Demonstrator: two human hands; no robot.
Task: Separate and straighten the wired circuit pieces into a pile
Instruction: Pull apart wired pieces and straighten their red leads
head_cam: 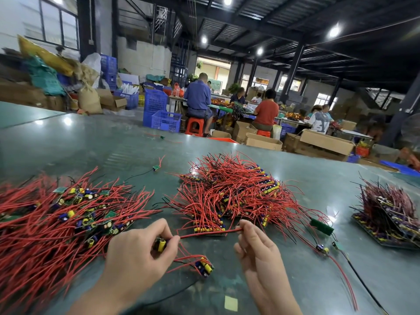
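A circuit piece [161,244] is pinched in the left hand [138,253] while its red wire [209,233] is drawn taut, evidently for straightening, by the right hand [254,246], whose grip is narrowed on the wire's end, above the table [306,280].

Two bare forearms enter from the lower edge. The left hand [136,251] and right hand [256,253] carry no gloves, rings or watch. No sleeve is visible on either forearm.
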